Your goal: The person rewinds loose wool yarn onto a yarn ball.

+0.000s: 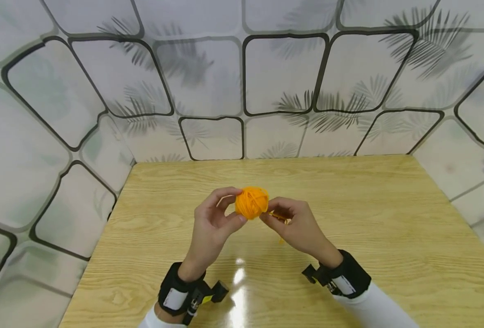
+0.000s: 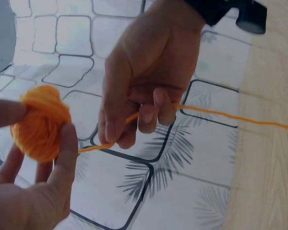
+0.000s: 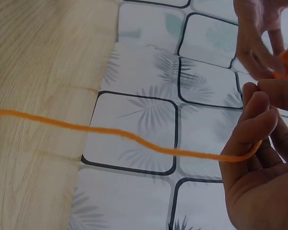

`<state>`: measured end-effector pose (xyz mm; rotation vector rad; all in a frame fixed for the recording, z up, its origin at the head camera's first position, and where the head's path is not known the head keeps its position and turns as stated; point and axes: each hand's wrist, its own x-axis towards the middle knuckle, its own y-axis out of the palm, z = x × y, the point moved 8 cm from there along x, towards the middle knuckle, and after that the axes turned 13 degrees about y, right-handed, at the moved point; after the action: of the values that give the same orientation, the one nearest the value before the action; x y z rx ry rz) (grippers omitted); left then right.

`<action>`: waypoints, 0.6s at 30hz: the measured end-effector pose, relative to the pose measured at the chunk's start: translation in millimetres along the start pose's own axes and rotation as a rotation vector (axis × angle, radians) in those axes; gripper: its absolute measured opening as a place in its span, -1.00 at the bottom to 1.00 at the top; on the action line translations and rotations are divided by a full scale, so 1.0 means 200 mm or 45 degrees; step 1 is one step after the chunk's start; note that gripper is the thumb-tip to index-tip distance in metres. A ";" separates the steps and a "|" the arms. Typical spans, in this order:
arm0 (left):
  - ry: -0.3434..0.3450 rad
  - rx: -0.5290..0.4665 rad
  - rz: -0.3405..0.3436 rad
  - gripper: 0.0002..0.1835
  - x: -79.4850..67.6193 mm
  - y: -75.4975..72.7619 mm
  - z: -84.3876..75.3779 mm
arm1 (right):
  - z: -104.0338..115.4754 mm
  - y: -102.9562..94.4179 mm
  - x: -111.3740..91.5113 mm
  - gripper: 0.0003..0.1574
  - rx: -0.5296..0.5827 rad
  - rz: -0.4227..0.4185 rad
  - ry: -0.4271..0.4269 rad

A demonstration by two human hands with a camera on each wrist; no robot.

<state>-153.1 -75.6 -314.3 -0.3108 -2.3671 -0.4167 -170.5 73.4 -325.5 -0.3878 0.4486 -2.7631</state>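
An orange ball of yarn [image 1: 252, 202] is held up over the table by my left hand [image 1: 211, 228], its fingertips on top and thumb below. Just to the right, my right hand [image 1: 301, 225] pinches the strand of yarn [image 2: 95, 147] between thumb and fingers, close to the ball. In the left wrist view a short taut length runs from the ball [image 2: 41, 124] to those fingers. The loose strand [image 3: 110, 131] passes through the curled fingers of the right hand [image 3: 264, 167] and trails away toward the table in the right wrist view.
The wood-grain table [image 1: 164, 182] spreads beneath both hands. A pale wall covering [image 1: 283, 73] with dark outlined blocks and leaf prints rises behind it and at both sides. Each wrist wears a black strap [image 1: 350, 273] with a small camera.
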 end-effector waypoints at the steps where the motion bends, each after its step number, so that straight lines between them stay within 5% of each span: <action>1: -0.019 0.029 -0.030 -0.56 0.00 -0.01 0.01 | -0.01 0.01 -0.01 -0.86 -0.023 -0.004 -0.008; 9: -0.118 0.123 -0.153 -0.53 0.00 -0.06 0.09 | 0.05 0.01 -0.06 -0.83 -0.166 -0.022 -0.180; 18: -0.248 0.090 -0.094 -0.50 -0.04 -0.03 0.18 | 0.14 -0.02 -0.05 -0.84 -0.190 -0.028 -0.274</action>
<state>-170.4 -68.2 -346.6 -0.2409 -2.5833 -0.3499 -152.8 73.4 -300.9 -0.7217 0.5992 -2.6770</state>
